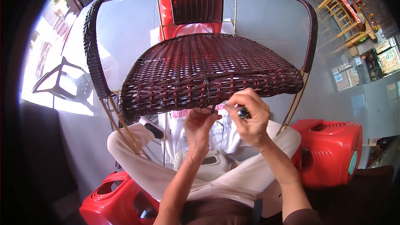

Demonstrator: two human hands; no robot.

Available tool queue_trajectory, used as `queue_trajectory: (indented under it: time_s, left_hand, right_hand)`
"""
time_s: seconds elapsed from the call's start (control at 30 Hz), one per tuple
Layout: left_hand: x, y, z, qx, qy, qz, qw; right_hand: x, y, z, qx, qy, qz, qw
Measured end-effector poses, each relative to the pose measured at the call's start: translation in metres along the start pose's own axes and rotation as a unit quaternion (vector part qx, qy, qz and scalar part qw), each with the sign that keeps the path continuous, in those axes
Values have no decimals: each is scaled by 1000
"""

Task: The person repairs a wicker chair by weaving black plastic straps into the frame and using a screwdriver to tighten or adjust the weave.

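A dark brown woven wicker chair [208,58] with metal legs stands before me, its seat's front edge toward me. Under that edge my left hand [197,126] pinches a dark weaving strip [213,109] that hangs from the weave. Close by on the right, my right hand [251,118] is closed around a small tool with a dark rounded handle [243,112]. A pale tip shows at its fingers, pointing toward the strip; the tool's exact kind cannot be made out. Both hands are just below the seat, apart from each other.
Red plastic stools stand by my right knee [333,150] and at lower left [112,196]. A white plastic stool [204,162] is between my legs, near a white printed sack [221,131]. Another red stool [166,10] is behind the chair. Wooden furniture [346,16] stands far right.
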State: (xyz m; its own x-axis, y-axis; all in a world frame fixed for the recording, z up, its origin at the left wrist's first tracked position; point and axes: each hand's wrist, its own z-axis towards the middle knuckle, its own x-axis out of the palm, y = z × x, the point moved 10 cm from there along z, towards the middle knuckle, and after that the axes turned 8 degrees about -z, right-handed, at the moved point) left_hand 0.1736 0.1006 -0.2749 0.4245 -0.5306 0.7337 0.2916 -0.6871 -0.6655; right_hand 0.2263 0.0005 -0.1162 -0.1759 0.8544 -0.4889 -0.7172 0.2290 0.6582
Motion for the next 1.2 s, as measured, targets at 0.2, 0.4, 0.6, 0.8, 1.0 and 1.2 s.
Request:
queue_trajectory:
  time_s: [0.2, 0.4, 0.6, 0.8, 1.0, 1.2]
  left_hand:
    - [17, -64, -30, 192, 49, 400, 895]
    - [91, -96, -55, 287, 216, 450, 818]
    - [113, -80, -62, 252, 358, 466, 769]
    - [95, -78, -59, 248, 314, 419, 815]
    - [66, -79, -48, 234, 198, 365, 879]
    - [38, -64, -56, 162, 110, 316, 928]
  right_hand:
    - [6, -29, -21, 192, 35, 257, 947]
    - [2, 4, -52, 224, 92, 303, 922]
    - [-20, 11, -58, 217, 73, 319, 920]
    - [-21, -14, -62, 257, 89, 177, 946]
    - [-13, -38, -82, 345, 114, 147, 920]
    - [-12, -36, -81, 289, 113, 59, 949]
